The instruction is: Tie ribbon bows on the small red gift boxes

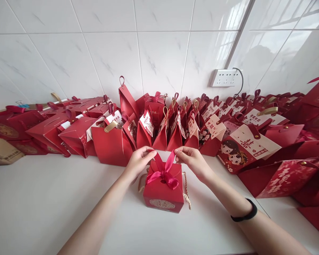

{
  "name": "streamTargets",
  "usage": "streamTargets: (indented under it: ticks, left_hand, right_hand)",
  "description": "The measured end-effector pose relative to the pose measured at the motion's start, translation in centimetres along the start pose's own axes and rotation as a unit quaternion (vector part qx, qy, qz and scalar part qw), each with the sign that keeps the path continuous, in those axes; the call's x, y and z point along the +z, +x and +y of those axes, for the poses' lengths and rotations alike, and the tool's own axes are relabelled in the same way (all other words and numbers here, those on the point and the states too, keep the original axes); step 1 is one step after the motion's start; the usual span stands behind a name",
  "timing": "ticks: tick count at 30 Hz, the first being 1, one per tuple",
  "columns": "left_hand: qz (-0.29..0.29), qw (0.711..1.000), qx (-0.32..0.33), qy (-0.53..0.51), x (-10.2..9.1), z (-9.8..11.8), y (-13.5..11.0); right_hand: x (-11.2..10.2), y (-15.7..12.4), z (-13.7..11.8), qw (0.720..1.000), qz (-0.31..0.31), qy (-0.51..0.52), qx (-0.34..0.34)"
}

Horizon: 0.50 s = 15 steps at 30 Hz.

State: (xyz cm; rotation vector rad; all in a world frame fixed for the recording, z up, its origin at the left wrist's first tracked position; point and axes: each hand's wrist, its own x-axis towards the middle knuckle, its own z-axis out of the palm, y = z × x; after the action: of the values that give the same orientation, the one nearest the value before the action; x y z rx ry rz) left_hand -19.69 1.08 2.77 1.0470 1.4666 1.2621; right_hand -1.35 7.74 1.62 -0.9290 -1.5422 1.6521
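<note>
A small red gift box (163, 193) stands on the white counter (42, 205) in front of me, with a pink-red ribbon bow (163, 173) on its top and twisted rope handles at its sides. My left hand (138, 163) pinches the left ribbon tail just behind the box. The right ribbon tail is pinched by my right hand (192, 161), whose wrist wears a black band (246, 214). Both hands are closed on the ribbon ends and hold them up and apart.
Several red gift bags and boxes (175, 127) line the tiled wall behind the box and fill the right side. A cardboard box (1, 152) lies at far left. A white power strip (224, 78) hangs on the wall.
</note>
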Motion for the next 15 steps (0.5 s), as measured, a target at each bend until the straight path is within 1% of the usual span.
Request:
streamTargets:
  ticks: [2,4,6,8,9,10,11,12,13,14,15]
  left_hand:
    - [-0.024,1.0,0.0,0.018,0.1,-0.2,0.1]
    - [-0.029,0.998,0.005,0.049,-0.1,-0.3,0.3]
    - [0.008,0.996,0.011,0.084,-0.8,0.0,0.3]
    - [0.05,0.992,0.018,0.113,-1.9,0.8,0.0]
    - [0.051,0.991,0.019,0.125,-2.6,1.4,-0.3]
    - [0.028,0.991,0.017,0.133,-3.2,2.0,-0.7]
    - [-0.018,0.99,0.007,0.142,-3.8,2.7,-1.2]
    - [-0.073,0.985,-0.009,0.153,-4.3,3.2,-1.6]
    - [-0.132,0.977,-0.028,0.168,-4.6,3.6,-2.0]
    - [-0.186,0.963,-0.049,0.187,-4.8,3.9,-2.3]
    - [-0.231,0.948,-0.067,0.208,-4.9,4.1,-2.6]
  right_hand:
    - [0.1,0.1,0.1,1.0,-0.014,-0.012,0.005]
    - [0.0,0.1,0.0,0.999,-0.019,-0.035,0.008]
    - [-0.5,0.0,-0.5,0.997,0.015,-0.075,-0.01]
    - [-1.2,-0.6,-1.7,0.986,0.077,-0.137,-0.051]
    - [-1.6,-1.0,-2.4,0.979,0.093,-0.17,-0.063]
    - [-2.0,-1.6,-3.2,0.975,0.083,-0.198,-0.061]
    - [-2.3,-2.2,-3.9,0.974,0.04,-0.219,-0.041]
    - [-2.4,-2.9,-4.5,0.972,-0.028,-0.232,-0.01]
    - [-2.4,-3.5,-4.9,0.965,-0.108,-0.239,0.024]
    - [-2.4,-4.0,-5.1,0.951,-0.183,-0.245,0.047]
    - [-2.2,-4.4,-5.2,0.936,-0.238,-0.253,0.054]
